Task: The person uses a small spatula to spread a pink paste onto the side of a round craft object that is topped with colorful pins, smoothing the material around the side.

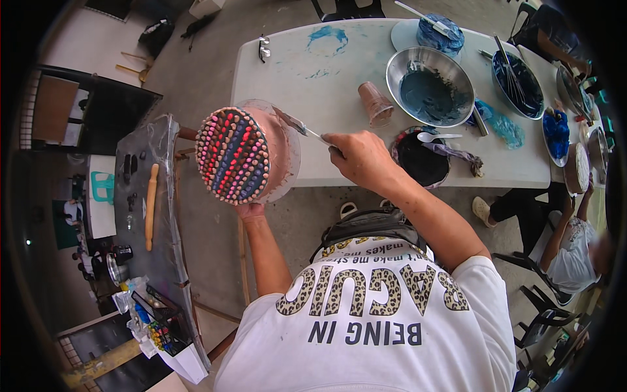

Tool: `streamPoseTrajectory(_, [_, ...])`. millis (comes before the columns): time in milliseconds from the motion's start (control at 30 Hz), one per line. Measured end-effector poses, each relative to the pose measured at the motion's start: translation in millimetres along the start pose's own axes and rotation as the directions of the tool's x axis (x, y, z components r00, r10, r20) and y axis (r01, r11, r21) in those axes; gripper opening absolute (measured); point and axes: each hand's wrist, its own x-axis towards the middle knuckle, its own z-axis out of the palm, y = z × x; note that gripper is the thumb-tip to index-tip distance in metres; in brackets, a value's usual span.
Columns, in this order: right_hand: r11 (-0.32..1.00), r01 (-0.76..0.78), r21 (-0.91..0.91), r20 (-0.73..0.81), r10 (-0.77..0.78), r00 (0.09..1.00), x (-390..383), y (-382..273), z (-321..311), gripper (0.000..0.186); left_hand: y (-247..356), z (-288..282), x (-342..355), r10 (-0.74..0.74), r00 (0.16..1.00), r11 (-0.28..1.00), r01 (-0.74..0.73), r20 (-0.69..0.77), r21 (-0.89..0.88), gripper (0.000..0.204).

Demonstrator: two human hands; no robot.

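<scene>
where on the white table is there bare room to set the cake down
Bare patch on the white table: between the glasses, the plastic cup and the near edge. Crowded right of the cup: steel bowl, black bowl, more bowls beyond.

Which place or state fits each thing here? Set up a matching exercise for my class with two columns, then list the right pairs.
Column one:
1. cake
2. palette knife
3. steel bowl
4. rolling pin

Column two:
A. lying on the dark side table at the left
B. held in the right hand, blade against the pink side
C. standing on the white table, holding dark grey-blue icing
D. tilted up on the left hand, top covered in rows of coloured dots

Pairs: 1-D, 2-B, 3-C, 4-A
</scene>
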Motion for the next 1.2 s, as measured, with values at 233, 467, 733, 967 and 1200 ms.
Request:
streamPoseTrajectory(233, [0.999,-0.034,-0.036,0.131,0.038,0.991,20.0,2.8,-10.8,0.03,8.7,-9.5,-5.0,-0.007,0.999,0.997,0.004,0.05,0.075,0.06])
streamPoseTrajectory(467, [0.997,-0.041,-0.059,0.186,0.051,0.981,17.7,3.5,-8.4,0.03,7.6,-9.1,-5.0,0.026,0.999,0.978,-0.035,0.046,0.203,0.059])
streamPoseTrajectory(733, [0.995,0.014,-0.095,0.131,-0.001,0.991,-5.2,-1.3,-3.0,0.03,-4.0,12.0,-3.6,-0.036,0.999,0.996,0.033,0.035,0.083,0.056])
streamPoseTrajectory(967, [0.994,0.073,-0.076,0.061,-0.069,0.996,-27.7,-10.3,7.6,0.033,-6.3,-3.6,11.7,0.006,1.0,0.999,-0.005,0.021,-0.054,0.06])
streamPoseTrajectory(1200, [0.997,0.04,-0.064,-0.085,-0.045,0.995,2.3,-11.8,28.8,0.032,-19.2,7.4,15.7,0.034,0.999,0.996,-0.034,0.0,-0.087,0.061])
